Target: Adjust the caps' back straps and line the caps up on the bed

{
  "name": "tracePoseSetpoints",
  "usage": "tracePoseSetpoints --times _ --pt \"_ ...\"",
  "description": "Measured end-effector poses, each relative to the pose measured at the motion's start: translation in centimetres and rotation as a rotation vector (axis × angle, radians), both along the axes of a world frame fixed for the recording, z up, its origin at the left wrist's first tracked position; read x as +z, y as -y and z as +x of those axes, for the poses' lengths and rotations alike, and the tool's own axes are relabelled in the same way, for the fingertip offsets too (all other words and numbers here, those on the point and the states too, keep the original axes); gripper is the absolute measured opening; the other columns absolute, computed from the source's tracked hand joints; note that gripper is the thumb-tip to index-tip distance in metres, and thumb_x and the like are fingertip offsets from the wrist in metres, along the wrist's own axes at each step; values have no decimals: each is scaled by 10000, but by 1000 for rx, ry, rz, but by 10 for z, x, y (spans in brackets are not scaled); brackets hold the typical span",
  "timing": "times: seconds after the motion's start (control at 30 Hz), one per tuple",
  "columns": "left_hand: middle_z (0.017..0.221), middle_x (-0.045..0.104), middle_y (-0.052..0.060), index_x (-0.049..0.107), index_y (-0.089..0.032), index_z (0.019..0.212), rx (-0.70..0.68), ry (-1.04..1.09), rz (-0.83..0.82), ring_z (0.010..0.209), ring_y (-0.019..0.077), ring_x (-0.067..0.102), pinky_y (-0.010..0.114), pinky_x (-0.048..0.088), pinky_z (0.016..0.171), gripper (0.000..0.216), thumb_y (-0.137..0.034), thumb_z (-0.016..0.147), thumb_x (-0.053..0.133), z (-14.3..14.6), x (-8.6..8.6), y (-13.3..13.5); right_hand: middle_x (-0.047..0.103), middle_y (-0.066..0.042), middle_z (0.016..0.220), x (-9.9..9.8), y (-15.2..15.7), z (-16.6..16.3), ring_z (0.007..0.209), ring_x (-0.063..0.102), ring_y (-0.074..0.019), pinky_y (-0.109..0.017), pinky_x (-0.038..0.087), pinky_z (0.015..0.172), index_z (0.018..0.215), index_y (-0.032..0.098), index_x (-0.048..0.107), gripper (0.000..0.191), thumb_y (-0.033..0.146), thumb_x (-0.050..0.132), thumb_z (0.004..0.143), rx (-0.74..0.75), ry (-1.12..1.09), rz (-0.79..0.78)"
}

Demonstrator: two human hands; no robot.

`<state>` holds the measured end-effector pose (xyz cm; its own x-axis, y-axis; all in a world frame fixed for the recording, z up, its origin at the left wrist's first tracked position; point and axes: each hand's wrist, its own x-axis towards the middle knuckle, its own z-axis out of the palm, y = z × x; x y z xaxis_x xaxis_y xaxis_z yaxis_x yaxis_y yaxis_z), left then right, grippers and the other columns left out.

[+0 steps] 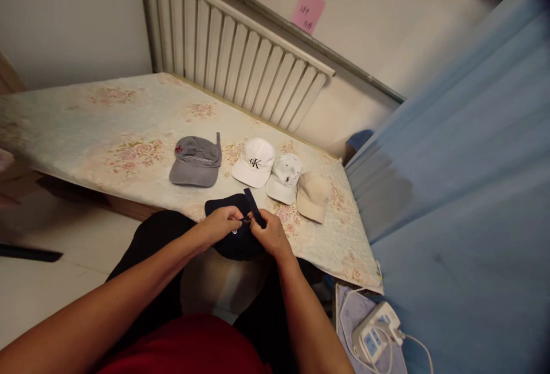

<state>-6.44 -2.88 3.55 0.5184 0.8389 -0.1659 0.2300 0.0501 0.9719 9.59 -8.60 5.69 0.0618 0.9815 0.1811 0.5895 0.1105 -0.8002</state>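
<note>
Held cap (236, 246) before row of caps (255, 162)

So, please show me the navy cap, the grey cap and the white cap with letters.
navy cap (236, 246): head view, lower crown.
grey cap (192, 176): head view, brim.
white cap with letters (254, 162): head view, front panel.

We see matt dark cloth on the navy cap (235, 245), faded cloth on the grey cap (195, 163), smooth printed bed cover (107, 128), pink paper note (308, 11), glossy plastic power strip (373, 338).

Red shirt (193, 345), black trousers (154, 242)
</note>
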Motion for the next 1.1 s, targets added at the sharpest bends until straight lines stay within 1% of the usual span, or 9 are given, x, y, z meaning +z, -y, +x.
tracePoseSetpoints --times 0.17,0.27,0.37,0.5,0.57,0.7,0.8,0.97,1.1 --pt "593 499 -46 569 -176 738 -1 -36 91 561 126 445 233 288 531 187 -342 653 556 2 -4 1 655 1 751 0 -2 5 719 590 -157 -261 449 693 811 183 677 176 203 512 751 26 -144 -95" --pt "567 447 -58 516 -192 675 32 -53 152 549 121 405 236 272 525 180 -365 657 564 4 -5 3 625 15 702 -2 -3 6 673 560 -139 -242 428 653 782 178 676 176 205 508 734 44 -198 -128" --pt "564 419 -62 496 -198 647 48 -71 185 549 119 380 239 265 527 217 -398 663 577 5 -6 5 598 26 664 -3 -4 5 628 527 -125 -232 414 617 807 179 682 185 207 517 727 52 -240 -156" --pt "585 452 -46 578 -182 704 9 -105 178 571 130 394 245 267 531 240 -421 681 569 5 -4 6 591 30 647 -5 -5 5 589 496 -110 -221 388 575 824 176 685 192 195 522 726 57 -263 -176" --pt "583 445 -46 590 -178 719 -3 -101 153 568 129 389 246 264 532 258 -433 692 561 4 -3 7 585 32 641 -5 -5 6 568 478 -100 -216 368 553 847 171 685 196 197 530 732 59 -293 -196" --pt "586 449 -46 586 -169 751 -8 -56 80 566 126 390 242 270 536 297 -460 706 549 3 -3 7 593 28 653 -8 -7 10 535 442 -83 -214 328 525 924 161 678 220 229 554 757 137 -431 -227" --pt "587 454 -44 595 -166 761 -5 -52 78 567 125 392 241 274 540 300 -458 712 545 2 -5 7 600 25 653 -11 -7 12 522 427 -80 -220 319 526 948 153 670 231 244 572 759 179 -527 -229" --pt "578 458 -41 583 -177 723 33 -52 116 567 133 410 238 282 532 259 -434 709 552 2 -6 9 591 27 677 -10 -4 10 580 473 -94 -227 343 570 917 165 684 219 280 647 736 143 -467 -245" --pt "591 495 -32 576 -176 717 64 -41 144 572 136 428 241 302 534 274 -451 715 569 1 -6 10 573 37 707 -6 -2 9 641 486 -105 -233 367 632 887 172 673 223 273 702 691 163 -441 -232"
